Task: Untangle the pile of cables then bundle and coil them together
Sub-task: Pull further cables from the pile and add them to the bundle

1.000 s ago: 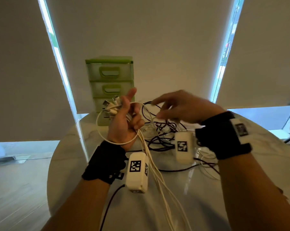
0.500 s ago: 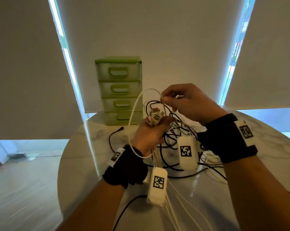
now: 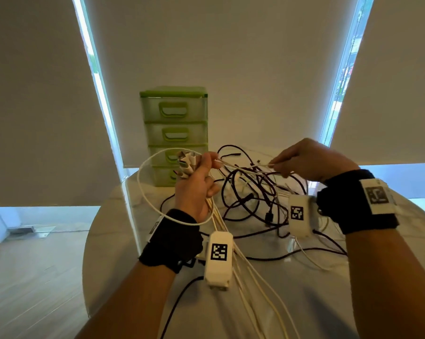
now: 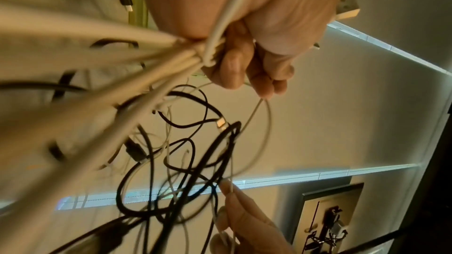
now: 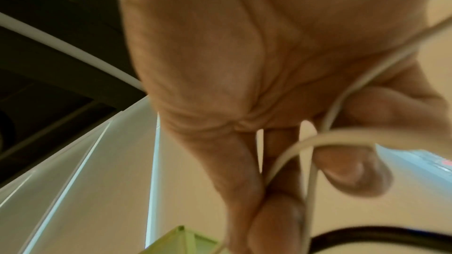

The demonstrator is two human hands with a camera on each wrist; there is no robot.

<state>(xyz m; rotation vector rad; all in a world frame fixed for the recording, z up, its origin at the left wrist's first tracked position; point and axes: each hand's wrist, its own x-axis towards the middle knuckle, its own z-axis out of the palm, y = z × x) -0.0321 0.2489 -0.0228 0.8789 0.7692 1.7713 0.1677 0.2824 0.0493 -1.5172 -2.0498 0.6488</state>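
Observation:
My left hand [image 3: 197, 184] grips a bunch of white cables [image 3: 221, 231] above the table, plug ends [image 3: 185, 163] sticking out at the top and a white loop [image 3: 143, 189] hanging to its left. In the left wrist view the strands [image 4: 156, 59] fan out from the left hand [image 4: 244, 49]. My right hand [image 3: 311, 160] pinches a thin white cable [image 3: 245, 167] stretched between both hands. The right wrist view shows that cable [image 5: 318, 142] between thumb and fingers of the right hand [image 5: 269, 190]. A tangle of black cables [image 3: 253, 194] lies on the table under the hands.
A green plastic drawer unit [image 3: 174, 133] stands at the table's far edge behind my left hand. The round marble-look table [image 3: 304, 302] carries long white strands trailing toward me and a black cable [image 3: 174, 309] running off the near left. Roller blinds cover the windows.
My hands have drawn apart: the right hand moved right and lower, pulling a white cable taut. The left hand moved left with its bunch, and its white loop swung out to the left.

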